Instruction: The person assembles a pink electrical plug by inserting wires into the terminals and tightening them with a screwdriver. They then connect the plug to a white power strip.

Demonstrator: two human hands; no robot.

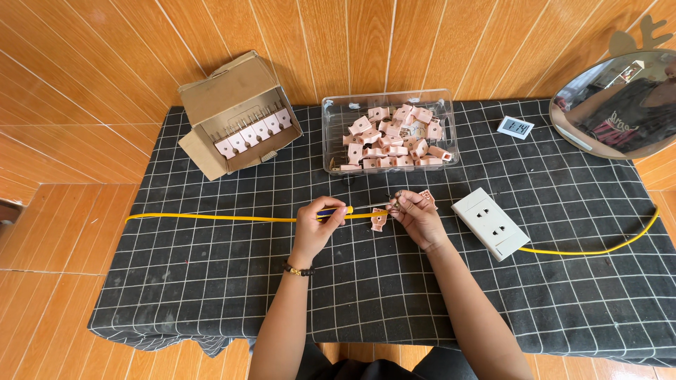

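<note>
While the left hand (318, 224) grips a screwdriver with a blue and yellow handle (334, 210), its fingers curled tight round it, the thin shaft points right toward the right hand (415, 214). That hand pinches a small pink plug part (426, 196) between thumb and fingertips, and the tool's tip meets it there. Another pink piece (379, 221) sits just below the two hands, beside a yellow cable (211, 217) that runs left to right across the worktop (211, 281), which is covered in a black cloth with a white grid. Just right of the right hand lies a white socket block (490, 223), the cable coming out of its near right end. Farther off, straight past the hands, stands a clear plastic tub (389, 131) heaped with more pink parts. Far left, an open cardboard box (238, 112) shows a row of the same pieces. Far right lie a small white digital display (515, 127) and a round mirror (620, 105).
</note>
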